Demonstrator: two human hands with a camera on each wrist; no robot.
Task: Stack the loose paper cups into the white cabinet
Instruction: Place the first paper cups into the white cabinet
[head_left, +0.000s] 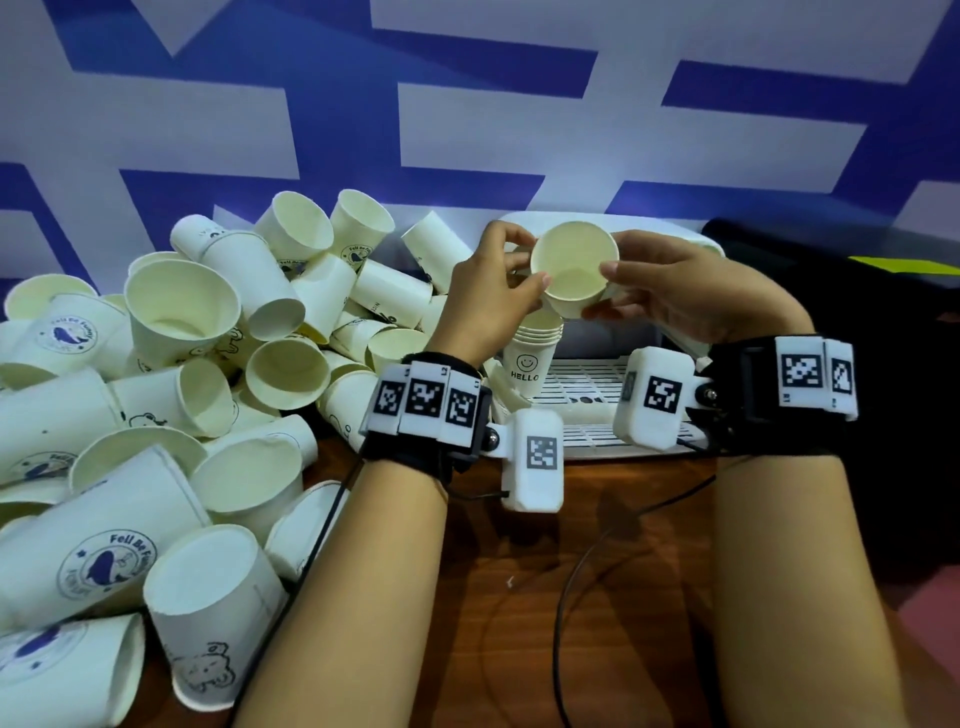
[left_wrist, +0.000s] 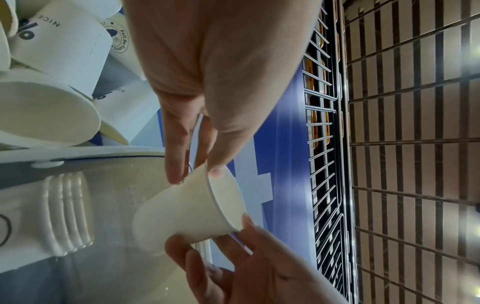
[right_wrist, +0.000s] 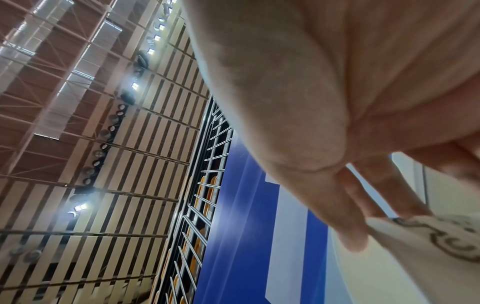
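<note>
Both hands hold one white paper cup (head_left: 574, 270) in the air, its mouth tilted toward me. My left hand (head_left: 498, 291) pinches its left rim and wall; in the left wrist view the same cup (left_wrist: 187, 214) sits between the fingertips of both hands. My right hand (head_left: 670, 291) grips its right side, and the right wrist view shows its printed wall (right_wrist: 428, 246). Right below stands a stack of nested cups (head_left: 532, 348) marked HELLO, inside the white cabinet (head_left: 597, 410) on its slotted white floor. The stack (left_wrist: 64, 214) shows several rims.
A big heap of loose paper cups (head_left: 171, 395) covers the left half of the brown table (head_left: 597, 571). Black cables trail from the wrist bands across the table. A dark bag (head_left: 857, 291) lies right of the cabinet. A blue and white wall stands behind.
</note>
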